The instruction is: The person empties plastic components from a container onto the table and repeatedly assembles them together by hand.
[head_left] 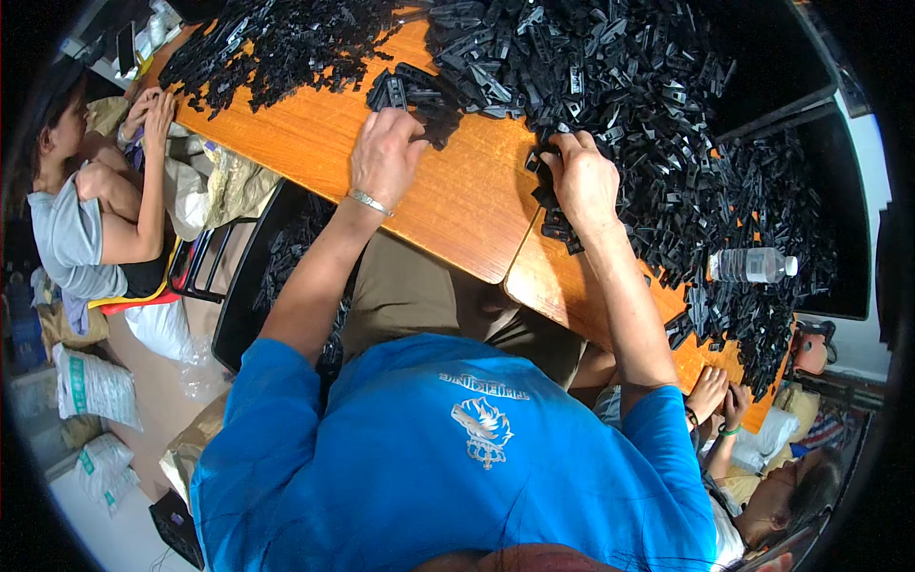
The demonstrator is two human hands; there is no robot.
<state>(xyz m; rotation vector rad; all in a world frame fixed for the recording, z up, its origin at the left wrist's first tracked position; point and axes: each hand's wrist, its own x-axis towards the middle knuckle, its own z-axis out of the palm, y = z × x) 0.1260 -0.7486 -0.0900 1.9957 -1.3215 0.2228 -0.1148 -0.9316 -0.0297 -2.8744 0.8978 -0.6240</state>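
Small black plastic parts cover much of the wooden table. My left hand [386, 157], with a silvery bracelet at its wrist, has its fingers curled down at a small cluster of black parts [412, 88]. What lies under those fingertips is hidden. My right hand [583, 181] bends over the near edge of the big heap [610, 67], thumb and fingers closed on a black plastic part [546, 164]. More loose parts [560, 229] lie beside its wrist.
The wooden table [467, 214] has a seam between its tops. Another black heap [286, 48] lies far left. A clear bottle [753, 265] rests on its side among parts at right. Co-workers' hands [151, 116] are at the left edge and other hands [715, 396] at lower right.
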